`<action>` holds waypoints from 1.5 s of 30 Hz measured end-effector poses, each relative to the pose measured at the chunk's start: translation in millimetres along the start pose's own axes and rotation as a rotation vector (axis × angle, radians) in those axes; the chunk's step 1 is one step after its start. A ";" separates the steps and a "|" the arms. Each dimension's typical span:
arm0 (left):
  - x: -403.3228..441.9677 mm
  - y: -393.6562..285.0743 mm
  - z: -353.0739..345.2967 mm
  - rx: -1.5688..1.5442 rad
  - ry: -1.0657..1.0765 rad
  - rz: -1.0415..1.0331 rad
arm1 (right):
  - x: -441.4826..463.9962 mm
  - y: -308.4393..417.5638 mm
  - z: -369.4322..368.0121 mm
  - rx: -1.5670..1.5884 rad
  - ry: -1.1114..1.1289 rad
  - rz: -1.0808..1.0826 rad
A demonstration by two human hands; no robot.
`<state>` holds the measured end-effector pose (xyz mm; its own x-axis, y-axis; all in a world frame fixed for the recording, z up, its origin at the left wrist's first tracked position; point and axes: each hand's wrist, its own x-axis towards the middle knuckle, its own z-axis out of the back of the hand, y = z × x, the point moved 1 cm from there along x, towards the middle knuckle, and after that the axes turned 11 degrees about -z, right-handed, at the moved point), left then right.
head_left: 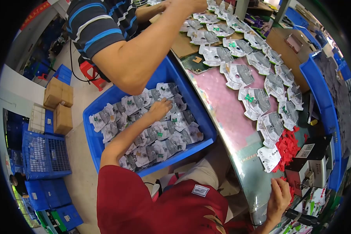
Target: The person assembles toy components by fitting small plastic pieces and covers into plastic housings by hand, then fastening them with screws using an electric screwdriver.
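Note:
My left hand (160, 109) reaches into a blue bin (90, 146) filled with rows of grey and white moulded parts (146, 154). Its fingers are bent round the edge of one of these parts near the bin's far right side; their tips are partly hidden. At the table's near right edge is my right hand (280, 195), its fingers loosely curved and apart, with nothing seen between them. A flat white part (269, 158) lies just beyond it, beside a pile of small red pieces (288, 149).
Several grey and white parts (236, 75) stand in rows on the table (243, 171). A co-worker's arm (144, 54) crosses above the bin's far side. At right are a black and silver device (312, 165) and a long blue tray (319, 97). Cartons (58, 93) stand at left.

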<state>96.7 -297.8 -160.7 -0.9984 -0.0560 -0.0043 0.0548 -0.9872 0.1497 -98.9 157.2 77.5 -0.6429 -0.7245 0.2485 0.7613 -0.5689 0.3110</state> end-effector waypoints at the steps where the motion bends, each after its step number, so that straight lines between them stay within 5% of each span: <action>1: 4.9 6.5 -7.3 0.071 0.020 -0.072 | -0.6 0.5 -1.7 0.000 -0.003 0.000; 5: 11.0 34.5 -37.3 0.124 0.371 -0.063 | -4.4 7.2 0.7 -0.011 -0.001 -0.012; 8: 12.2 44.3 -37.1 0.160 0.435 -0.162 | -9.4 5.8 0.5 -0.016 0.014 -0.031; 15: 16.3 44.8 -26.5 0.245 0.396 -0.177 | -15.9 2.0 -6.3 0.007 0.008 -0.017; 18: 13.2 49.7 -18.6 0.164 0.222 -0.159 | -18.2 4.1 -3.0 0.020 -0.008 -0.025; 25: 16.7 58.6 48.5 -0.580 0.177 0.096 | -29.2 4.3 -0.4 0.041 -0.026 -0.038; 28: 20.6 27.0 121.2 -1.185 0.464 0.348 | -40.1 -1.1 -0.1 0.046 -0.017 -0.061; 37: 39.5 -114.5 223.2 -2.004 0.399 0.159 | -58.2 -6.3 10.5 0.103 -0.132 -0.120; 45: 87.8 -258.0 229.9 -2.491 0.535 0.114 | -75.5 -5.2 38.7 0.164 -0.365 -0.237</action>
<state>-7.9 -13.7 27.6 -0.9310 0.2652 -0.2510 0.3651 0.6838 -0.6318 -57.6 230.0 92.7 -0.8072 -0.3812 0.4507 0.5857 -0.6119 0.5316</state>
